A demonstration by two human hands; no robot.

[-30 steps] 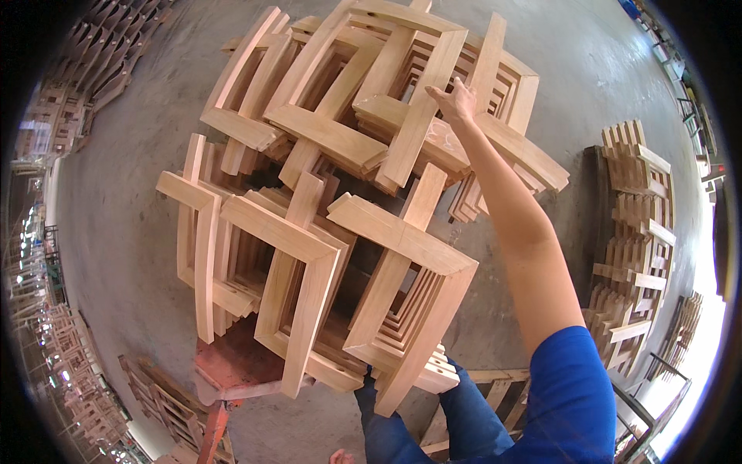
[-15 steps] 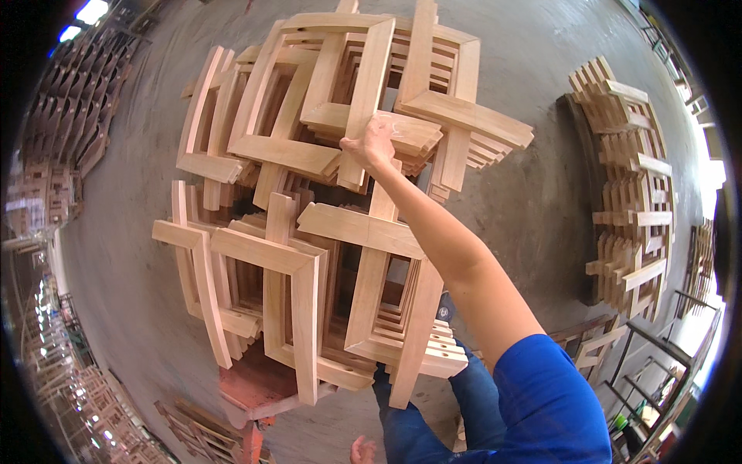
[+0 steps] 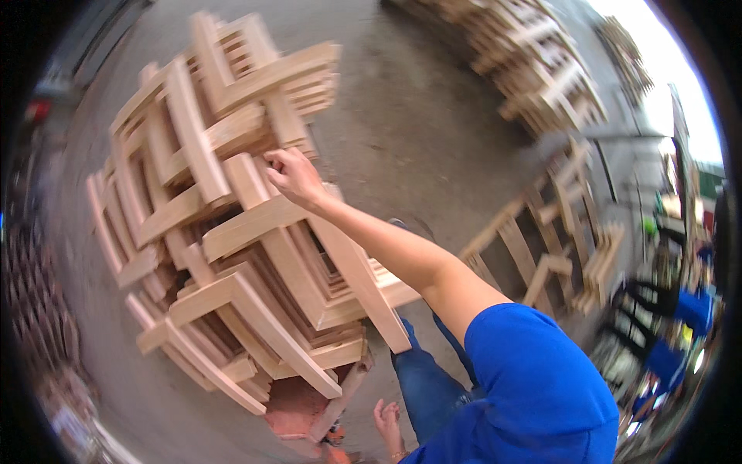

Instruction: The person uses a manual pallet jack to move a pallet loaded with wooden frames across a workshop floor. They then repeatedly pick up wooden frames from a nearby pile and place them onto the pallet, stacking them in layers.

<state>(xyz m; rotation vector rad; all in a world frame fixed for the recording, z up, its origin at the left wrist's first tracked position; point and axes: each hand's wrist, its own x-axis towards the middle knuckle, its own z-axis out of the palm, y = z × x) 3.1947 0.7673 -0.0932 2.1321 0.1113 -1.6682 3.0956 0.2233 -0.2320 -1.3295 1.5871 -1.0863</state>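
Observation:
Light wooden frame pieces with mitred corners (image 3: pixel 193 301) lie in interlocking stacks before me. My right hand (image 3: pixel 294 176) reaches across them from the right, over the middle of the pile. Its fingers are curled in and I see nothing in them; motion blurs it slightly. Beneath and beside it is a short frame end (image 3: pixel 249 182). Low down beside my jeans, my left hand (image 3: pixel 388 421) hangs with fingers apart, holding nothing. The stacks rest on a reddish support (image 3: pixel 297 406), mostly hidden under the wood.
Another long stack of wooden frames (image 3: pixel 533 66) stands at the far right. Nearer on the right are more pale wooden frames (image 3: pixel 541 255) on the floor. People in blue shirts (image 3: pixel 680 325) are at the right edge. Dark curved wooden parts (image 3: pixel 46 286) line the left side.
The view has swung to the right, so the stacks appear tilted and further left. My right hand has come off the frame piece it was touching and moved nearer to me.

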